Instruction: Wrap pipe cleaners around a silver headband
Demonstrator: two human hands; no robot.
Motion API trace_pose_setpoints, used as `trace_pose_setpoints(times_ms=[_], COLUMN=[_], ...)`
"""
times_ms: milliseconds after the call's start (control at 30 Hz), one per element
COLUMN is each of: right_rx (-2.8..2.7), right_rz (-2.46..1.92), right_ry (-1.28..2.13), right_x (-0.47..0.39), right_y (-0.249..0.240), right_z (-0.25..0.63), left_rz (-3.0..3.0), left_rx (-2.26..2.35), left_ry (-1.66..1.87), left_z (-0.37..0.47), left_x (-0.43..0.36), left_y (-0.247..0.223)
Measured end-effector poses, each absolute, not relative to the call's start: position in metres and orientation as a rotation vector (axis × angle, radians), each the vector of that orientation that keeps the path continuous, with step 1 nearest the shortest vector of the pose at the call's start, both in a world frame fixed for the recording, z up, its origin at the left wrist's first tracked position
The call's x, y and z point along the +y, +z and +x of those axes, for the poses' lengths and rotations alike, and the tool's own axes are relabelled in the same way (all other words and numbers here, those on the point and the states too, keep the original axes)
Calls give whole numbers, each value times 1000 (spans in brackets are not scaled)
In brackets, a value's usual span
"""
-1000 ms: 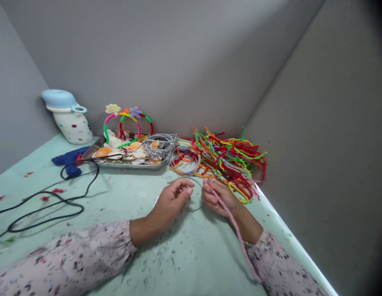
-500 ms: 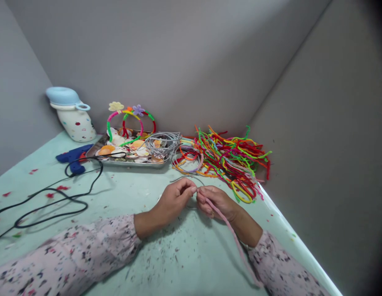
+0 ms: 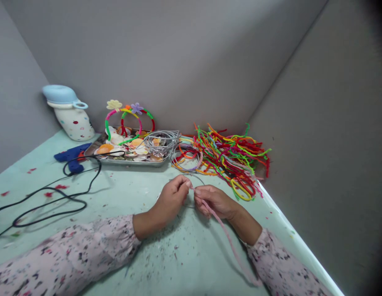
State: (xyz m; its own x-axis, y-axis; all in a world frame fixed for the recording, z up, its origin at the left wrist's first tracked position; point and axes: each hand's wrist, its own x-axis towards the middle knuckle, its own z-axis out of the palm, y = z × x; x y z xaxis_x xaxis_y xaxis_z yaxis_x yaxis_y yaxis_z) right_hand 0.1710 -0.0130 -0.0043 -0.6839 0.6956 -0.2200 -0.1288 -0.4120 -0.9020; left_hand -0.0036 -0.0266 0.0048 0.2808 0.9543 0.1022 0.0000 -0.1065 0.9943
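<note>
Between my two hands runs a pink pipe cleaner (image 3: 226, 234), its long tail hanging down to the right over the table. My left hand (image 3: 172, 197) is closed, thumb and forefinger pinching one end of it. My right hand (image 3: 214, 201) is also closed, gripping the pipe cleaner a short way along. A thin grey wire ring (image 3: 197, 176) shows behind and between the hands; the fingers hide part of it, and I cannot tell whether they hold it.
A metal tray (image 3: 132, 163) holds shells, grey wire coils (image 3: 163, 142) and decorated hoops (image 3: 140, 123). Bright pipe cleaners (image 3: 231, 152) are heaped at the right edge. To the left are a blue glue gun (image 3: 73, 156), its black cord (image 3: 55, 199) and a bottle (image 3: 74, 121).
My hands have drawn slightly apart, so a short stretch of pink pipe cleaner now shows between the fingertips. The whole view has shifted a little.
</note>
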Motion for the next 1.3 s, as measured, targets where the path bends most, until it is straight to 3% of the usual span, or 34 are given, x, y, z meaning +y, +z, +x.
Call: trace_pose_setpoints(times_ms=[1300], right_rx=[-1106], right_rz=[-810], right_ry=[1894], right_x=[-2], right_y=[-5], right_z=[188], left_rz=[1206], left_rx=[832], left_ry=[1007], left_z=[-5], left_x=[-19], left_y=[10])
